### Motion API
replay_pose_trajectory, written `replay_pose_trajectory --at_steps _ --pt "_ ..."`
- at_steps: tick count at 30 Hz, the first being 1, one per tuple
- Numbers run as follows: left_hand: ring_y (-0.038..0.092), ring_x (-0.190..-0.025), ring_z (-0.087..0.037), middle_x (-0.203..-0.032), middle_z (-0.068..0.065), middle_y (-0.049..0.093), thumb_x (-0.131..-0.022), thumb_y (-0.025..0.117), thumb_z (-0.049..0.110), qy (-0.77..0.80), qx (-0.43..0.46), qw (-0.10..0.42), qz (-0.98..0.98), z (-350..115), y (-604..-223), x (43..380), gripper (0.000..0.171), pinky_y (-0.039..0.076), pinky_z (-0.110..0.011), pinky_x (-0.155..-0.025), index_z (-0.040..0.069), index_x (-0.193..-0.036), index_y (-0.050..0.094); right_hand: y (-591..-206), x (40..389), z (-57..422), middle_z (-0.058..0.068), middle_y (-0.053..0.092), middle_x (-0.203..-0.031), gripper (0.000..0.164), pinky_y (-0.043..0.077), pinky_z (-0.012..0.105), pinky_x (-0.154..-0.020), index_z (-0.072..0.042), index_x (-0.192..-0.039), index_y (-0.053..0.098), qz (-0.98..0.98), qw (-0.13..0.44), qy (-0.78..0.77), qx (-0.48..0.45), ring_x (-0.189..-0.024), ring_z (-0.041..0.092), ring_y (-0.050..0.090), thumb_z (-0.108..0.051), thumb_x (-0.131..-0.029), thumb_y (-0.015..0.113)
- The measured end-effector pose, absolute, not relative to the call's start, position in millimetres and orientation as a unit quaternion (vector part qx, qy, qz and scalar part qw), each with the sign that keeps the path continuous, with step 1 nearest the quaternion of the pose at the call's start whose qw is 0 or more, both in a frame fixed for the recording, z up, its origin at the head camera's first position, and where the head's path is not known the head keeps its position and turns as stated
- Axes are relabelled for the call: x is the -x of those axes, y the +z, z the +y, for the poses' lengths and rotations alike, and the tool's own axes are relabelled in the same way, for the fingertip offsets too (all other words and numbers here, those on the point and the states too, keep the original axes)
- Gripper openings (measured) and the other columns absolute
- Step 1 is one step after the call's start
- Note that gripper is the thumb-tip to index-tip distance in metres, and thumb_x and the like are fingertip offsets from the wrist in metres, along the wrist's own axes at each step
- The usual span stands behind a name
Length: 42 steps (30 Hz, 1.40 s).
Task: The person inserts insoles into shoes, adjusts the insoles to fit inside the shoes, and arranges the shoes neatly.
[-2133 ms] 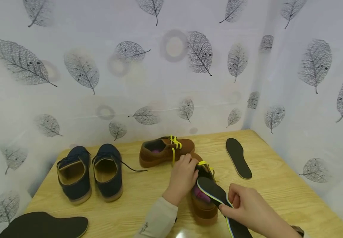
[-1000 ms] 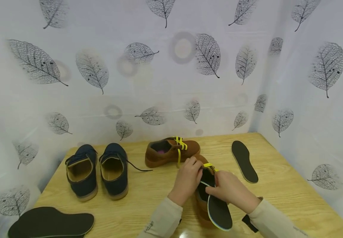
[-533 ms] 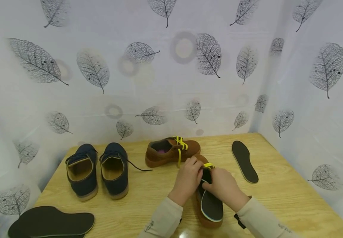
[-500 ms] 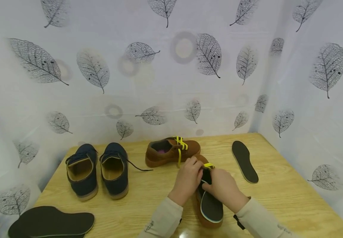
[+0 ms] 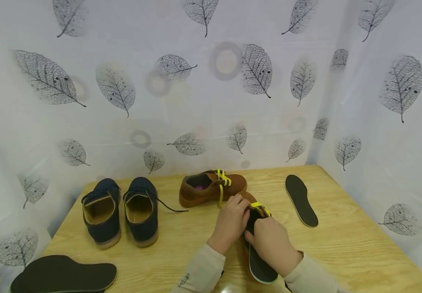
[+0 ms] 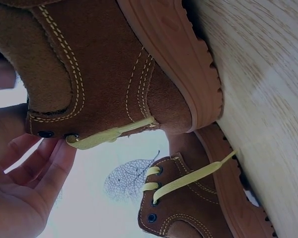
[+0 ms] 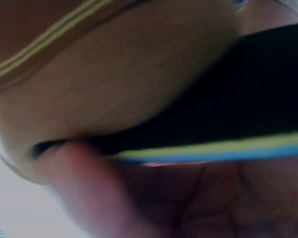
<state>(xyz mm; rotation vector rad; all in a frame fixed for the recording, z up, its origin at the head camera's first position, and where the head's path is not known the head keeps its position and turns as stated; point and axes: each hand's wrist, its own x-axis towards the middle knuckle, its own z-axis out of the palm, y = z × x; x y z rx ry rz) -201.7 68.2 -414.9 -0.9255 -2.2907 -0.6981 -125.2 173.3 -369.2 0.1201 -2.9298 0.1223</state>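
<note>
Nearest, at lower left, a dark insole (image 5: 62,274) on the wooden table (image 5: 342,244), cut off by the frame, with another dark rim showing beneath; wood grain from there across to the left sleeve (image 5: 200,266); at the right sleeve (image 5: 311,274), more wood, out to the slanting right edge.

Between the sleeves, a black striped insole (image 5: 263,269), yellow and blue along the rim; front part inside the opening of a brown shoe (image 6: 104,74), rounded near end outside, over the heel; striped rim close by the suede collar in the right-wrist view, much blurred. Grasped by the right hand (image 5: 271,244), with fingers curled into the opening and thumb at the left side; fingertips hidden from above. Just left and a little farther, the left hand (image 5: 231,221); pinching the eyelet flap with bent fingers, beside a yellow lace (image 5: 256,205); only a narrow gap of dark opening between the hands.

Farther left, two navy shoes (image 5: 141,232) side by side, heels nearer, with one lace trailing right across the wood; farther right, a far insole (image 5: 301,200), flat, well apart from the right hand; past the gripped toe, a second brown shoe (image 5: 192,194), sideways, touching or apart, cannot tell; behind, the table's back edge, then a leaf-printed sheet (image 5: 203,101).
</note>
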Motion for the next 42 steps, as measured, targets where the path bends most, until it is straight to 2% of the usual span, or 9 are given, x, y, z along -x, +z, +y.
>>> replay_pose_trajectory --at_steps 6,11,15,18,22,30,37,42 --pt "0.053 -0.077 -0.014 -0.084 0.000 0.054 -0.086 0.073 0.011 -0.253 0.348 0.284 -0.857 69 -413 201 0.006 0.048 -0.022 -0.065 0.012 -0.088 0.067 -364 101 166 0.008 0.044 -0.054 0.056 0.044 0.032 -0.037 -0.003 -0.054 0.052 -0.992 0.123 -0.010 0.005 -0.043 0.022 0.051 -0.047 -0.085 0.068" --pt "0.053 -0.078 -0.014 -0.084 0.001 0.054 -0.085 0.073 0.011 -0.251 0.343 0.283 -0.860 68 -415 202 0.006 0.049 -0.022 -0.066 0.012 -0.088 0.068 -362 82 155 0.010 0.046 -0.059 0.063 0.046 0.034 -0.040 0.001 -0.059 0.057 -0.997 0.066 0.018 0.024 -0.045 0.022 0.052 -0.059 -0.077 0.071" --pt "0.053 -0.077 -0.014 -0.084 0.001 0.054 -0.086 0.072 0.009 -0.255 0.346 0.281 -0.858 67 -415 202 0.006 0.048 -0.022 -0.066 0.011 -0.088 0.068 -363 75 152 0.009 0.046 -0.061 0.060 0.047 0.035 -0.043 0.001 -0.062 0.057 -0.997 0.023 0.054 0.044 -0.049 0.022 0.052 -0.055 -0.073 0.076" --pt "0.052 -0.077 -0.014 -0.084 0.001 0.053 -0.086 0.072 0.009 -0.262 0.345 0.275 -0.858 66 -416 201 0.006 0.048 -0.021 -0.066 0.011 -0.089 0.068 -365 71 153 0.005 0.044 -0.056 0.056 0.043 0.032 -0.042 -0.006 -0.056 0.053 -0.994 0.015 0.085 0.071 -0.046 0.019 0.048 -0.052 -0.073 0.078" --pt "0.052 -0.076 -0.013 -0.083 0.001 0.053 -0.086 0.072 0.009 -0.264 0.344 0.273 -0.859 64 -417 201 0.006 0.047 -0.020 -0.065 0.012 -0.089 0.068 -367 67 156 0.002 0.041 -0.050 0.055 0.036 0.030 -0.040 -0.012 -0.048 0.044 -0.987 0.020 0.124 0.103 -0.042 0.016 0.043 -0.046 -0.073 0.079" --pt "0.052 -0.076 -0.013 -0.084 0.001 0.054 -0.086 0.072 0.010 -0.264 0.348 0.276 -0.856 64 -416 201 0.006 0.047 -0.020 -0.064 0.013 -0.089 0.068 -361 69 164 0.002 0.041 -0.052 0.049 0.035 0.031 -0.038 -0.011 -0.050 0.044 -0.984 0.048 0.145 0.093 -0.041 0.016 0.042 -0.039 -0.073 0.077" --pt "0.052 -0.077 -0.013 -0.084 0.001 0.054 -0.087 0.071 0.011 -0.265 0.348 0.274 -0.856 64 -414 200 0.005 0.047 -0.021 -0.064 0.013 -0.090 0.068 -354 74 168 0.002 0.042 -0.052 0.047 0.036 0.031 -0.040 -0.011 -0.052 0.047 -0.983 0.052 0.151 0.091 -0.042 0.016 0.044 -0.039 -0.076 0.077" --pt "0.052 -0.076 -0.012 -0.084 0.002 0.054 -0.087 0.071 0.010 -0.267 0.351 0.272 -0.855 65 -414 200 0.005 0.047 -0.020 -0.064 0.013 -0.089 0.068 -353 77 170 0.002 0.044 -0.054 0.043 0.037 0.032 -0.040 -0.010 -0.052 0.048 -0.983 0.059 0.155 0.080 -0.044 0.017 0.046 -0.034 -0.076 0.075"
